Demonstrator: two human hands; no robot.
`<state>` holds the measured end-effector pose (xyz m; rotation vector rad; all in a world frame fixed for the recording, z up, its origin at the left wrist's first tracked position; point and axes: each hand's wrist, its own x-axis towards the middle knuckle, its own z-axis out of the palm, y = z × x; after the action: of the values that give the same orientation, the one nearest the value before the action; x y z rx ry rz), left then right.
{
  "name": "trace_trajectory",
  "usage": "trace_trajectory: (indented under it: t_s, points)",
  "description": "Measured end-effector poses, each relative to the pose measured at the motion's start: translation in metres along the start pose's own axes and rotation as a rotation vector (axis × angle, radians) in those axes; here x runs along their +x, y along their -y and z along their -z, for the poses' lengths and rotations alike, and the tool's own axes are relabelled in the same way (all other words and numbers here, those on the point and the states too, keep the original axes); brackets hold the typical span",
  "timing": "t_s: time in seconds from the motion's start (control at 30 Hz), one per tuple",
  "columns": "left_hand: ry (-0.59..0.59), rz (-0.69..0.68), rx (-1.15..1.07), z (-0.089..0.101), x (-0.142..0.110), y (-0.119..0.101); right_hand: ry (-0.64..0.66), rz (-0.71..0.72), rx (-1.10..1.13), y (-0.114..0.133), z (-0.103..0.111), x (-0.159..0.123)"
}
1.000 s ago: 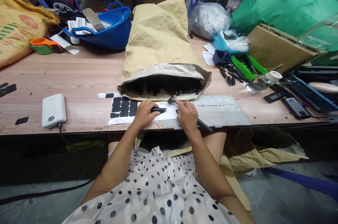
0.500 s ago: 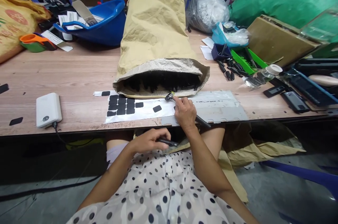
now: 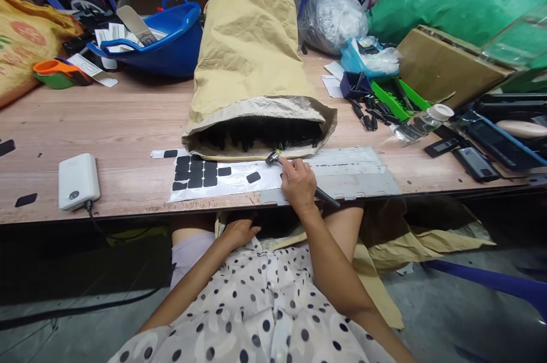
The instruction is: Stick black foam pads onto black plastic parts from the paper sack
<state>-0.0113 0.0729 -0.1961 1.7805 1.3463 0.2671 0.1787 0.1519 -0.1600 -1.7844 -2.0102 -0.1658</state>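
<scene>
My right hand (image 3: pixel 299 183) is closed round a small hammer (image 3: pixel 327 198) at the table's front edge. Its metal head points left, and its black handle sticks out below the palm. My left hand (image 3: pixel 239 233) hangs over the mouth of a sack (image 3: pixel 284 242) between my knees, fingers loosely apart; nothing shows in it, though part of it is hidden. In front of both hands lies a white sheet (image 3: pixel 233 185) with rows of black rounded stickers (image 3: pixel 195 172), beside a grey plate (image 3: pixel 356 172). Behind it, an open tan sack (image 3: pixel 252 61) full of black pieces lies on the table.
To the left are a white power bank (image 3: pixel 79 180) with a cable and a blue basin (image 3: pixel 171 47) of papers. On the right stand a clear bottle (image 3: pixel 421 123), a green tray (image 3: pixel 399 98), loose black parts (image 3: pixel 368 115) and a cardboard box (image 3: pixel 453 66).
My left hand has moved left and slightly down to the lap sack, and the black piece it held is no longer visible. My right hand keeps the hammer in place.
</scene>
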Motion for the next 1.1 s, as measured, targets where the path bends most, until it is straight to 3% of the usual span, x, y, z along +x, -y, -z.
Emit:
trace_trajectory:
  t_s: [0.07, 0.13, 0.17, 0.2, 0.23, 0.37, 0.4, 0.47, 0.57, 0.67, 0.83, 1.0, 1.1]
  points:
    - [0.143, -0.017, 0.026, 0.018, -0.007, -0.020, -0.004, 0.008, 0.003, 0.000, 0.000, 0.000]
    - [0.343, -0.182, -0.097, 0.040, -0.008, -0.042, -0.006, 0.010, -0.001, -0.001, 0.000, 0.000]
    - [0.368, -0.231, -0.191, 0.052, -0.006, -0.052, -0.007, 0.009, -0.005, -0.001, -0.001, 0.000]
    - [0.314, -0.249, -0.266, 0.064, 0.000, -0.060, -0.007, 0.009, -0.009, -0.001, -0.001, 0.000]
    - [0.184, -0.236, -0.303, 0.075, 0.008, -0.065, -0.007, 0.009, -0.011, -0.001, -0.001, 0.000]
    - [-0.627, 0.033, -0.103, 0.109, 0.061, -0.066, -0.004, 0.024, -0.005, -0.001, -0.002, 0.000]
    - [-0.750, 0.110, -0.035, 0.114, 0.075, -0.063, -0.004, 0.027, -0.003, -0.001, -0.003, 0.000]
    - [-0.851, 0.246, 0.051, 0.119, 0.099, -0.058, -0.008, 0.029, -0.003, -0.002, -0.004, 0.000]
    - [-0.813, 0.376, 0.094, 0.119, 0.119, -0.055, -0.022, 0.024, -0.009, -0.002, -0.004, 0.000]
    - [-0.779, 0.387, 0.106, 0.117, 0.117, -0.054, -0.029, 0.017, -0.005, -0.001, -0.003, 0.000]
    - [-0.818, 0.128, 0.130, 0.117, 0.083, -0.039, -0.010, 0.009, 0.009, -0.001, -0.002, 0.000]
    - [-0.536, -0.147, 0.084, 0.107, 0.052, -0.021, -0.020, 0.011, 0.008, -0.003, -0.003, 0.000]
    - [-0.490, -0.189, 0.122, 0.099, 0.048, -0.016, -0.024, 0.005, 0.015, -0.003, -0.003, 0.001]
